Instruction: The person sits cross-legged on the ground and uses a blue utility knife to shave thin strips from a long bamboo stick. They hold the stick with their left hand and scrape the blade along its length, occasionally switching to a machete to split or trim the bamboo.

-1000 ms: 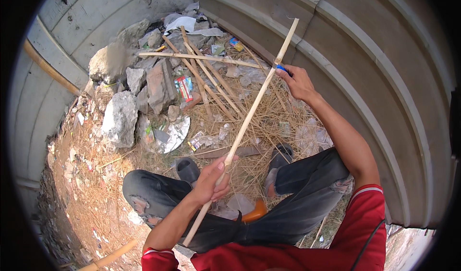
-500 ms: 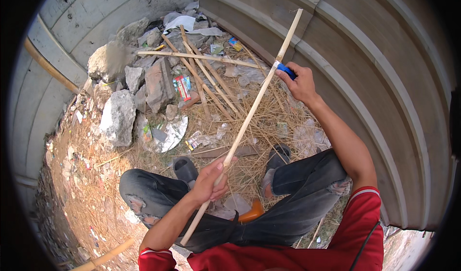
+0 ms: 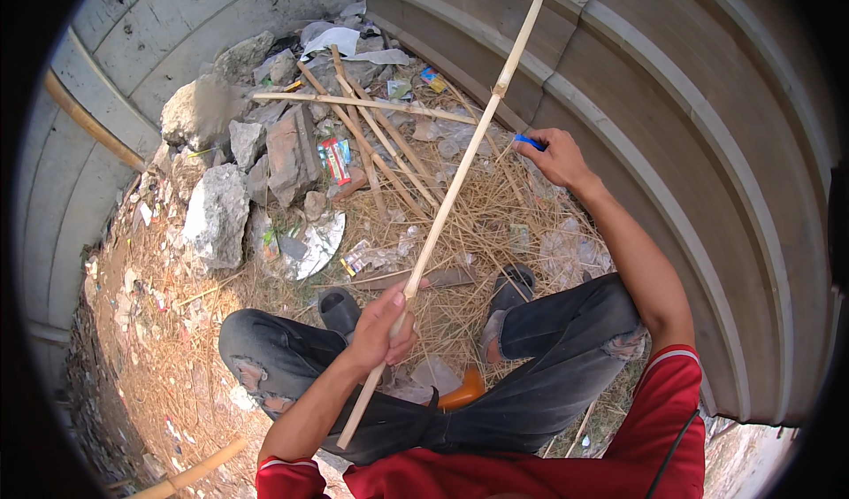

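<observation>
Person sits w/ knees apart on straw-covered ground, a grey ribbed metal wall (image 3: 672,101) curving round the back and right side.

Left hand (image 3: 382,329) is wrapped tight around a long pale stick (image 3: 451,200), fingers closed on the lower part of the shaft, thumb lying along it. The stick runs diagonally from just above the left thigh, near the bottom centre, up and to the right; its top end shows against the wall. A short length sticks out below the fist.

Right hand (image 3: 555,157) is out to the right of the stick, near it but apart, arm stretched forward. Fingers are curled shut around a small blue tool (image 3: 531,142) (only a blue tip shows past the knuckles, can't tell what kind). The tip points left toward the stick, not touching it.

Behind the stick, further back on the ground: a loose bunch of similar sticks (image 3: 371,127) lying crossed over each other, a pile of grey rocks (image 3: 217,207) to the left, scraps of paper and plastic wrappers (image 3: 336,158) mixed in w/ the straw. An orange object (image 3: 462,391) peeks out between the legs, mostly hidden. Dark shoes (image 3: 340,309) rest on the straw.
</observation>
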`<state>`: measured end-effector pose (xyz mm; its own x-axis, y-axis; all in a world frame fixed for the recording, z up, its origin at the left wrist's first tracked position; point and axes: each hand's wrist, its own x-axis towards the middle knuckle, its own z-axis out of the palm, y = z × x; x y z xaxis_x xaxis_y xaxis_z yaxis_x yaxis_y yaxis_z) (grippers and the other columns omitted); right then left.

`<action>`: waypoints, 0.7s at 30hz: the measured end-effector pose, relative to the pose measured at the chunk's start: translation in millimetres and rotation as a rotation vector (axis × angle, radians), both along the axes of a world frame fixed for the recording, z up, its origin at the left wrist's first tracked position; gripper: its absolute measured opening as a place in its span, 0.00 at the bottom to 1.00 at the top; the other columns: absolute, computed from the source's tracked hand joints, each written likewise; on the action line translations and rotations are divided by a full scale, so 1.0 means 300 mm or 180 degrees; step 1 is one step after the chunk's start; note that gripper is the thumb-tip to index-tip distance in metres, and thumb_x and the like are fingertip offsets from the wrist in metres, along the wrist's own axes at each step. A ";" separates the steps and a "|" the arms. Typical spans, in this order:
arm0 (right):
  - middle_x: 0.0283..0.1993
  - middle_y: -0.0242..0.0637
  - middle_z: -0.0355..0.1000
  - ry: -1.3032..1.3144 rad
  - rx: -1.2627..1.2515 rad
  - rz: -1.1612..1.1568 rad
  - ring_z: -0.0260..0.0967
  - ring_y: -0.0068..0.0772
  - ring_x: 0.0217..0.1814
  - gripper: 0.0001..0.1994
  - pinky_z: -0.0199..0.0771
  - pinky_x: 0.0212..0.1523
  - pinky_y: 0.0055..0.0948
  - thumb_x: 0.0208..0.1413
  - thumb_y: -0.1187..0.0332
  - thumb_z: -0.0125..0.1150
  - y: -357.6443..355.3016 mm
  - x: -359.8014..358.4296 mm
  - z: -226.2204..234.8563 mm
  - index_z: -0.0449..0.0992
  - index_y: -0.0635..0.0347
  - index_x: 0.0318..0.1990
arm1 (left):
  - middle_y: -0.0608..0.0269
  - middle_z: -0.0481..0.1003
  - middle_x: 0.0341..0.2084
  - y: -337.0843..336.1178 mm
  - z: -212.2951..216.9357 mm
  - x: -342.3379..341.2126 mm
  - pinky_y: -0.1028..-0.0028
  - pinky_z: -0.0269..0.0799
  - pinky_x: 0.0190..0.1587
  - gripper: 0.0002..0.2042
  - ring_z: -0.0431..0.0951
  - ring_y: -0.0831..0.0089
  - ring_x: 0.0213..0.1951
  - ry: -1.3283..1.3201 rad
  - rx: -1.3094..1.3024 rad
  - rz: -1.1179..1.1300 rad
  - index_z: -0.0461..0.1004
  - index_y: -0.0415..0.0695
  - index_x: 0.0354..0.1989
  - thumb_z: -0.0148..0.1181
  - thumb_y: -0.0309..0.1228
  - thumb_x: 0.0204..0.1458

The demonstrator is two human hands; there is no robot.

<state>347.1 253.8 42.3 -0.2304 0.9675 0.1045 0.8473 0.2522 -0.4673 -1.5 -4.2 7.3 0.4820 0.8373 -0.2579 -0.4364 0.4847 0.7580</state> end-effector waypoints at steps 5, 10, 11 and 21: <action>0.22 0.42 0.76 -0.0404 -0.0516 -0.0066 0.78 0.45 0.30 0.33 0.75 0.38 0.45 0.50 0.31 0.65 -0.036 -0.080 0.091 0.87 0.58 0.37 | 0.72 0.54 0.10 0.002 0.012 -0.006 0.80 0.54 0.12 0.26 0.54 0.81 0.08 -0.0003 -0.0040 0.0052 0.57 0.40 0.72 0.39 0.45 0.74; 0.19 0.40 0.75 -0.0985 -0.0330 0.0247 0.78 0.48 0.30 0.37 0.77 0.39 0.46 0.46 0.26 0.64 -0.057 -0.084 0.081 0.85 0.59 0.28 | 0.72 0.54 0.10 0.004 0.011 -0.008 0.80 0.54 0.12 0.25 0.54 0.81 0.08 0.0053 0.0044 0.0056 0.58 0.40 0.72 0.38 0.44 0.75; 0.18 0.40 0.74 -0.1061 -0.0298 0.0325 0.78 0.48 0.30 0.38 0.78 0.40 0.46 0.46 0.25 0.63 -0.050 -0.069 0.053 0.85 0.60 0.26 | 0.72 0.54 0.10 0.005 0.010 -0.008 0.80 0.54 0.12 0.25 0.54 0.81 0.08 0.0059 0.0051 0.0060 0.58 0.40 0.72 0.38 0.44 0.75; 0.19 0.46 0.74 -0.1165 -0.0619 0.0341 0.77 0.50 0.29 0.40 0.76 0.38 0.48 0.39 0.25 0.68 -0.059 -0.112 0.063 0.81 0.63 0.22 | 0.71 0.57 0.11 0.008 0.025 -0.011 0.80 0.55 0.14 0.23 0.56 0.81 0.09 0.0256 0.0064 0.0113 0.61 0.42 0.71 0.38 0.42 0.75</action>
